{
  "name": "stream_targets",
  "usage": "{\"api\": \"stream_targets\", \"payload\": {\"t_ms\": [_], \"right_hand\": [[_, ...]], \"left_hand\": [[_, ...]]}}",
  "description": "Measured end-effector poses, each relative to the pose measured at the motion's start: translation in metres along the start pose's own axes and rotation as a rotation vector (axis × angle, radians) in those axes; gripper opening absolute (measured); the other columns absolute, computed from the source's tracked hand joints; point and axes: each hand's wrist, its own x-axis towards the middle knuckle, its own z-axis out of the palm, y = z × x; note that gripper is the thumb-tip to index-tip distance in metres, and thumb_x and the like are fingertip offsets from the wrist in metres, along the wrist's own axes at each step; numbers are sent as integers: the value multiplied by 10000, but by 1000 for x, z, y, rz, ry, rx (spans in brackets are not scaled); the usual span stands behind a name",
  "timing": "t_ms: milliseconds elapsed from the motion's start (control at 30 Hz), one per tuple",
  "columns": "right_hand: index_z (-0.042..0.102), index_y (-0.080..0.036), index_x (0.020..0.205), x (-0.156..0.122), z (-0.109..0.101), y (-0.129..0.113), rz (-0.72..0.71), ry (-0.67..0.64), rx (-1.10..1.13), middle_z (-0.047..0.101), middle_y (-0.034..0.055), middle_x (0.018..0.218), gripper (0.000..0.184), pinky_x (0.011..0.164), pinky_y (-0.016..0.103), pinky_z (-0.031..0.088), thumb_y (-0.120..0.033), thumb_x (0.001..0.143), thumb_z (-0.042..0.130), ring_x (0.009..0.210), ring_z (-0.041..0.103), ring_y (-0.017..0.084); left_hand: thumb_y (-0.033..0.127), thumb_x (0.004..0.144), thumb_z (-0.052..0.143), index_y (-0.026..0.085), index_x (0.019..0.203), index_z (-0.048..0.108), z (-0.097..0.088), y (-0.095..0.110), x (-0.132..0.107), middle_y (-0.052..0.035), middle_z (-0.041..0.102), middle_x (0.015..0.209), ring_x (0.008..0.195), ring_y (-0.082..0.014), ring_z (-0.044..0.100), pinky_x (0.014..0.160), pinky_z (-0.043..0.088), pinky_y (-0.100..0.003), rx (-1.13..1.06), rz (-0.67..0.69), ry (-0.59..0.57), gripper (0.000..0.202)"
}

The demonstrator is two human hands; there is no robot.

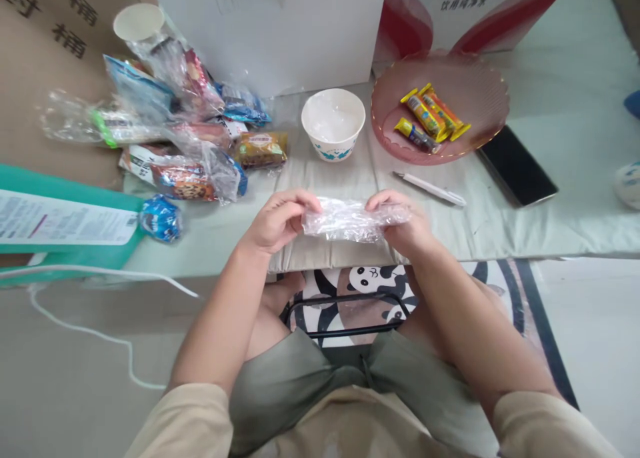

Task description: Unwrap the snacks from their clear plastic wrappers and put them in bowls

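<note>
A crumpled piece of clear plastic film [347,219] stretches between my two hands, just above the front edge of the table. My left hand [280,219] pinches its left end between thumb and fingers. At the other end, my right hand [407,228] grips the film, part of which lies over the fingers. Right behind the film stands a white paper cup [334,141] with a blue-green pattern, and something clear and shiny lines its inside. Beyond my right hand lies a white pen [433,188].
A pink scalloped plate [480,91] bears several small yellow-wrapped snack bars [427,115]; a black phone [520,168] lies beside it. Packaged snacks [175,171] are heaped at left, near a blue round packet [161,218]. Boxes [280,31] stand behind. A white cable [100,269] hangs at left.
</note>
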Motion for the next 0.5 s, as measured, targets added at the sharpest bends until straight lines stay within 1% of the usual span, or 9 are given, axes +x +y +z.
{"api": "stream_targets", "payload": {"t_ms": [67,100,200,233,267,333,400,433,500], "right_hand": [[651,-215,726,0,-2,-3,-9,-36,-20,632,29,695,332,609,310,445,-523,779,538,629,562,154],[652,-210,713,0,-2,-5,-18,-8,-93,641,41,715,377,640,319,456,-548,802,512,659,574,162],[638,-216,840,-1,4,-5,-98,243,-448,667,26,797,273,694,322,466,-480,771,637,703,571,164],[624,-228,929,-2,7,-5,-138,324,-539,678,16,832,270,706,325,473,-412,740,682,710,575,165],[604,-241,1003,-3,11,-4,-182,368,-591,689,13,868,322,725,333,485,-352,717,702,732,591,172],[583,-255,1034,-6,20,-4,-250,306,-563,697,21,906,322,770,350,508,-313,738,694,795,633,187],[586,-249,957,-9,27,-4,-254,112,-424,690,28,904,233,791,353,524,-371,790,693,825,652,188],[584,-244,923,-9,30,-4,-242,33,-350,684,30,904,227,791,349,529,-415,815,688,827,653,184],[584,-242,937,-11,34,-2,-240,27,-290,672,35,948,272,799,346,533,-475,838,685,849,647,179]], "left_hand": [[481,775,650,194,649,709,-2,-2,3,-66,673,744,675,-174,611,600,488,-325,109,81,10,319],[470,779,660,194,658,704,-2,-3,4,-70,678,792,746,-184,624,654,496,-332,197,137,71,304],[321,793,731,220,781,673,2,-9,4,-24,654,882,860,-168,601,786,480,-327,499,405,451,117],[277,811,725,228,810,659,6,-10,2,-10,641,878,854,-158,587,802,472,-325,574,493,527,82],[257,833,707,232,842,656,10,-11,0,-7,642,884,858,-156,585,823,471,-327,626,555,542,58],[259,828,724,233,944,675,22,-12,-3,-28,689,1003,965,-180,622,907,487,-342,654,557,397,128],[325,766,798,230,1101,676,33,-13,-5,-70,704,1186,1112,-224,645,969,507,-356,534,429,195,369],[373,743,825,224,1140,667,37,-13,-5,-85,707,1207,1120,-235,658,960,523,-356,433,338,114,453],[441,722,843,210,1101,669,40,-15,-4,-79,733,1095,995,-214,692,869,550,-329,216,189,34,477]]}}
